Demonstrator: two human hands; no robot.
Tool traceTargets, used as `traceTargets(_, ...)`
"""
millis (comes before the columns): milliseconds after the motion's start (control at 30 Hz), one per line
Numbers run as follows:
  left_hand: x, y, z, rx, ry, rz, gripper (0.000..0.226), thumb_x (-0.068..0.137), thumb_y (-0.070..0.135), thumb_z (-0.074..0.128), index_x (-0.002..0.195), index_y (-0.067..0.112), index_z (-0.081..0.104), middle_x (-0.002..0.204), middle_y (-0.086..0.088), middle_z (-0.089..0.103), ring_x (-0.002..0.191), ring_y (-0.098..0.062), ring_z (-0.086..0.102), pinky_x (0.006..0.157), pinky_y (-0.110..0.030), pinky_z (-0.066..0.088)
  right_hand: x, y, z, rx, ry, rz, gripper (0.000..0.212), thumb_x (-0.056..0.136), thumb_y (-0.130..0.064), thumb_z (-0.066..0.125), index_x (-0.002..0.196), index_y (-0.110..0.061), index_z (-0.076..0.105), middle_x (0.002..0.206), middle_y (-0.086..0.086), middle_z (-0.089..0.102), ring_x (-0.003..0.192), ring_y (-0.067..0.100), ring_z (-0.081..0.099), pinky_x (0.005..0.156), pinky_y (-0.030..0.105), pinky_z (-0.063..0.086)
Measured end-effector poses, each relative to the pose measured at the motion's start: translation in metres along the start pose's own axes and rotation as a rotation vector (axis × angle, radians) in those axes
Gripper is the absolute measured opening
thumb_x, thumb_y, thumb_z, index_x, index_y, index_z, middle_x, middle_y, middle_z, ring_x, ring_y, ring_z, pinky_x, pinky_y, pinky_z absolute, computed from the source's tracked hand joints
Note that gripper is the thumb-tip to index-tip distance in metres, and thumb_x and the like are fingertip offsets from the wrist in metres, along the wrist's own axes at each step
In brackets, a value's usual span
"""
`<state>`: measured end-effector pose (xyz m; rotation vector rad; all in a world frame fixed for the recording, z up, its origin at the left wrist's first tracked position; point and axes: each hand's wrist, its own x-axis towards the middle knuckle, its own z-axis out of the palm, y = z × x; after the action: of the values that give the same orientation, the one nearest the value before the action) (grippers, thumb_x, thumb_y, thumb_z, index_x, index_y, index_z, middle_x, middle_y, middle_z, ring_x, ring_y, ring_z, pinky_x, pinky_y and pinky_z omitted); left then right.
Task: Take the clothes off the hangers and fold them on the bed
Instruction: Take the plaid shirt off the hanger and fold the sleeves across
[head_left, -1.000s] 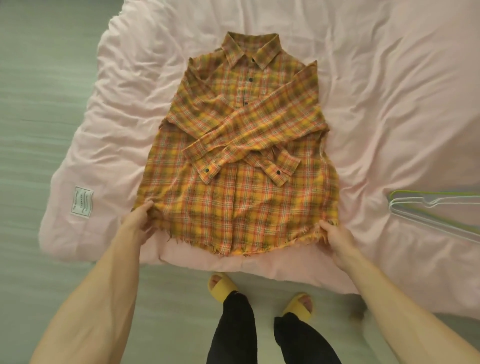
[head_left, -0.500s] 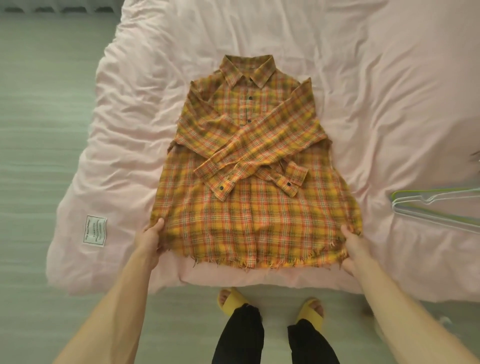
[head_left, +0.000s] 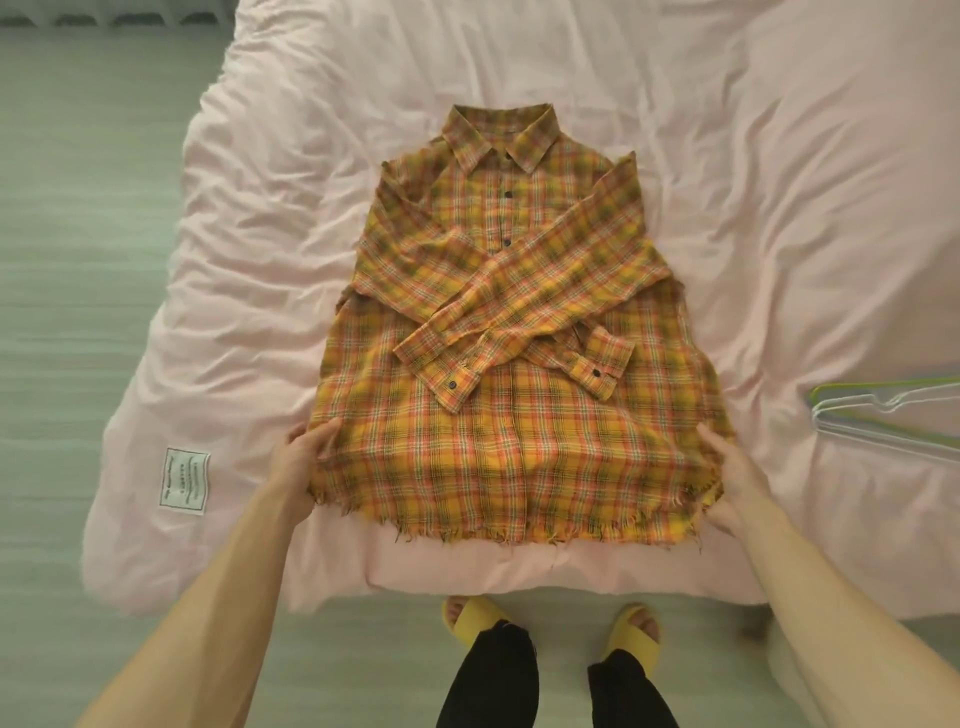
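An orange and yellow plaid shirt (head_left: 498, 426) lies face up on the pink bed cover (head_left: 779, 182), collar at the far end, both sleeves crossed over its front. Its frayed hem sits near the bed's front edge and is raised a little off the cover. My left hand (head_left: 304, 457) grips the shirt's lower left corner, thumb on top of the cloth. My right hand (head_left: 730, 478) grips the lower right corner, fingers tucked under the fabric.
Light green and white hangers (head_left: 883, 410) lie on the bed at the right edge. A white label (head_left: 184, 483) is sewn on the cover's front left corner. My legs and yellow slippers (head_left: 631, 636) stand on the floor just below the bed.
Both hands have slid up the shirt's sides from the hem corners and gripped it. The lower part of the shirt has lifted slightly. The camera has tilted, so the shirt sits lower in view.
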<state>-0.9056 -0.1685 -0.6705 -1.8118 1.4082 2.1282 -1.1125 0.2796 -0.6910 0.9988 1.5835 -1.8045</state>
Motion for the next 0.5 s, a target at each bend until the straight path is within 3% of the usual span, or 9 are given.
traceTargets(67, 0.012, 0.008, 0.002, 0.060, 0.014, 0.037, 0.057, 0.079, 0.033, 0.082, 0.130, 0.019, 0.061, 0.118, -0.008, 0.072, 0.105, -0.029, 0.070, 0.090, -0.052, 0.057, 0.007, -0.011, 0.004, -0.010, -0.007, 0.001, 0.041, 0.088, -0.025, 0.072, 0.129, -0.025, 0.063, 0.119, 0.009, 0.072, 0.107, 0.034, 0.069, 0.082, 0.051, 0.058)
traceTargets(133, 0.021, 0.015, 0.011, 0.105, -0.014, 0.058, 0.042, 0.085, 0.030, 0.077, 0.125, 0.019, 0.067, 0.113, -0.006, 0.074, 0.104, -0.028, 0.071, 0.091, -0.048, 0.056, 0.016, -0.020, 0.008, -0.031, -0.028, 0.021, 0.035, 0.091, -0.024, 0.069, 0.126, -0.021, 0.065, 0.116, 0.010, 0.072, 0.106, 0.033, 0.069, 0.081, 0.048, 0.057)
traceTargets(333, 0.025, 0.015, 0.027, 0.144, 0.046, 0.047, 0.025, 0.098, 0.025, 0.063, 0.117, 0.009, 0.066, 0.108, -0.007, 0.073, 0.099, -0.024, 0.069, 0.081, -0.040, 0.055, 0.031, -0.022, 0.009, -0.123, 0.096, 0.017, 0.040, 0.090, -0.024, 0.072, 0.126, -0.009, 0.064, 0.111, 0.011, 0.073, 0.101, 0.033, 0.070, 0.089, 0.052, 0.056)
traceTargets(500, 0.008, 0.015, 0.018, 0.295, 0.170, 0.160, 0.022, 0.099, 0.021, 0.063, 0.115, 0.006, 0.065, 0.113, -0.014, 0.068, 0.101, -0.030, 0.065, 0.094, -0.046, 0.053, 0.018, -0.023, 0.004, -0.183, 0.219, -0.123, 0.041, 0.092, -0.020, 0.070, 0.131, -0.009, 0.061, 0.117, 0.007, 0.069, 0.103, 0.029, 0.067, 0.092, 0.044, 0.055)
